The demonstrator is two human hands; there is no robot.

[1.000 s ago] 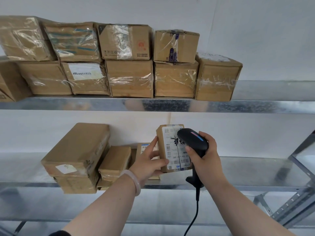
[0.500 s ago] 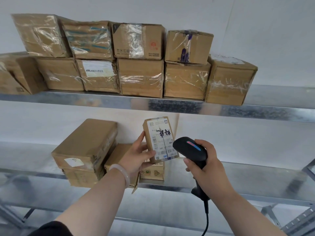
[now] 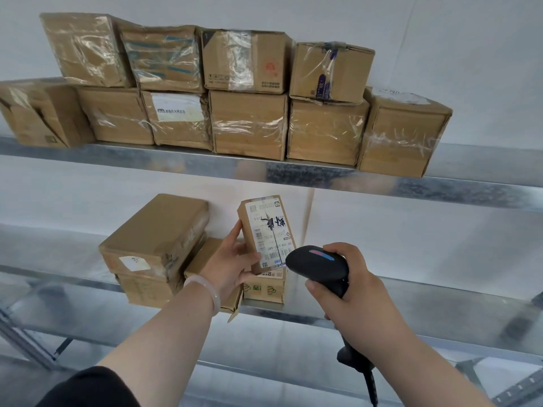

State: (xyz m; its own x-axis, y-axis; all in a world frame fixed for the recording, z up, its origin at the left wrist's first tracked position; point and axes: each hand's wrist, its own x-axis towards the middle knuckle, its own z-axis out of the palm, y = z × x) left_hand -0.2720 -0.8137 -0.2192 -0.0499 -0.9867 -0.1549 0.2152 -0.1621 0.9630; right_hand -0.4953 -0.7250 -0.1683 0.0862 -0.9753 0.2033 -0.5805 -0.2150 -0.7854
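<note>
In the head view, the left hand (image 3: 232, 265) clasps the lower left edge of the small brown cardboard parcel with a white label (image 3: 266, 230), upright over the left of the lower grey metal shelf (image 3: 411, 302). The right hand (image 3: 355, 298) is wrapped round the black corded handheld scanner (image 3: 317, 265), whose nose is almost at the label's lower right corner. It would be best to draw the scanner back slightly, square it to the barcode, and hold the parcel steady with the thumb off the bars.

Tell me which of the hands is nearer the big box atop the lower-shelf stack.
Left. The left hand, gripping the labelled parcel, sits just right of the big box; the right hand, holding the scanner, is farther right, beyond the parcel.
</note>
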